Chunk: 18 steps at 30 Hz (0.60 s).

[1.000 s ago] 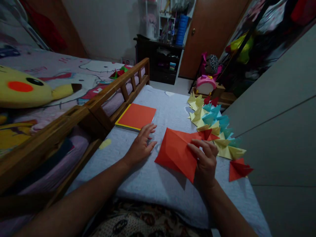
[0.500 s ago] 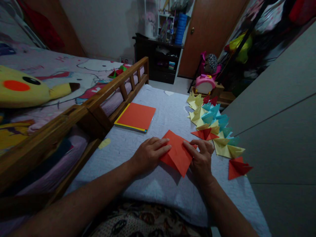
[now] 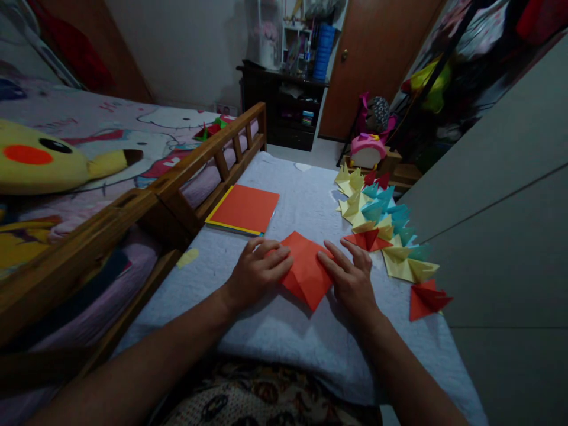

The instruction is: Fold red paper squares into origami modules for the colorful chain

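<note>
A sheet of orange-red origami paper (image 3: 306, 266), creased and partly folded, lies corner-forward on the light cloth in front of me. My left hand (image 3: 261, 267) grips its left corner, fingers bent over the top. At the right edge, my right hand (image 3: 348, 272) holds the paper with its fingertips on top and the other fingers raised apart. Both thumbs are mostly hidden. Left of the far corner is a stack of square paper (image 3: 244, 208), orange on top with a yellow edge showing beneath.
Several folded paper pieces in yellow (image 3: 406, 263), blue (image 3: 379, 204) and red (image 3: 426, 300) line the right side. A wooden rail (image 3: 177, 174) borders the left, with a yellow plush toy (image 3: 39, 157) on the bed beyond. A grey panel (image 3: 506, 248) stands at right.
Both hands have shifted a little left with the orange-red paper, which has turned slightly. The fingers of my right hand have stretched out more.
</note>
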{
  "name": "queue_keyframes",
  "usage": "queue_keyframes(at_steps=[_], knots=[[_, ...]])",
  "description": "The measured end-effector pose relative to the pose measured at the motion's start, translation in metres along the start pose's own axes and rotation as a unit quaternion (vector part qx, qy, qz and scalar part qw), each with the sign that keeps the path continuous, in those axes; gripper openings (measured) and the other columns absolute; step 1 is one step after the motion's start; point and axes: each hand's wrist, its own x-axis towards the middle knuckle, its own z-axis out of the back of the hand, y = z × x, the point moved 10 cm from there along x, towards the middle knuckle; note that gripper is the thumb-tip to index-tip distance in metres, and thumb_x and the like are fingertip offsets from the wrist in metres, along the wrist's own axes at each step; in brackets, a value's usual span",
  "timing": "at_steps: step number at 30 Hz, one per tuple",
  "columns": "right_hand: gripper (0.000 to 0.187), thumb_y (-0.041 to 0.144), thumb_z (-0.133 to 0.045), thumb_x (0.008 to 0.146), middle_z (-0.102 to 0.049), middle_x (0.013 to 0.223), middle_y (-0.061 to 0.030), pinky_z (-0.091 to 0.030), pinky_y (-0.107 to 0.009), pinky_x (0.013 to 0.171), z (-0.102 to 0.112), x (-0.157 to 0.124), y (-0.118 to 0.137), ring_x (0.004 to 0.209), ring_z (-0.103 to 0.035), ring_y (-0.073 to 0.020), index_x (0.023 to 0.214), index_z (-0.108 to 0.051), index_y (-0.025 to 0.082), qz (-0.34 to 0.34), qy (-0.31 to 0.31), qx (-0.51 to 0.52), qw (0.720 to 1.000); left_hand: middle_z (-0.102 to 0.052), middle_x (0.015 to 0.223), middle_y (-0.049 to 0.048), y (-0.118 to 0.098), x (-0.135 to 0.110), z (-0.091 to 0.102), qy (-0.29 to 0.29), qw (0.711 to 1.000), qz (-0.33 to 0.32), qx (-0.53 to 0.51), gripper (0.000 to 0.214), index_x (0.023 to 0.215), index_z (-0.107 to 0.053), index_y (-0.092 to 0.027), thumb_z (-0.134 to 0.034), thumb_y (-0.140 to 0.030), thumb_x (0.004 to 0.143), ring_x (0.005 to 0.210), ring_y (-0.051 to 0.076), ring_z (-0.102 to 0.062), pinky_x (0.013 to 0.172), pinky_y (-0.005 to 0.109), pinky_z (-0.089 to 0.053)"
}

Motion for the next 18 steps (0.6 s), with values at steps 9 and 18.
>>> queue_keyframes(at_steps=[9,18], knots=[[0.062,0.004,-0.038,0.094,-0.043,0.159,-0.0052,-0.032,-0.056,0.114,-0.033,-0.010,0.001,0.147,-0.037,-0.0282,0.152,-0.042,0.027,0.050,0.196,-0.018,0.979,-0.064,0.134,0.0165,-0.009,-0.002,-0.029,0.139,0.985,-0.022,-0.099,0.040,0.125,-0.063,-0.017,-0.056,-0.009,0.087,0.127,0.031,-0.058,0.104,0.051,-0.048],[0.063,0.002,-0.041,0.090,-0.050,0.153,-0.0074,-0.040,-0.051,0.114,-0.044,-0.013,0.013,0.142,-0.047,-0.0234,0.148,-0.049,0.025,0.081,0.253,0.047,0.963,-0.065,0.136,0.0129,0.000,-0.011,-0.041,0.152,0.966,0.024,-0.210,0.046,0.129,-0.065,-0.022,-0.054,-0.009,0.087,0.127,0.027,-0.061,0.107,0.052,-0.050]])
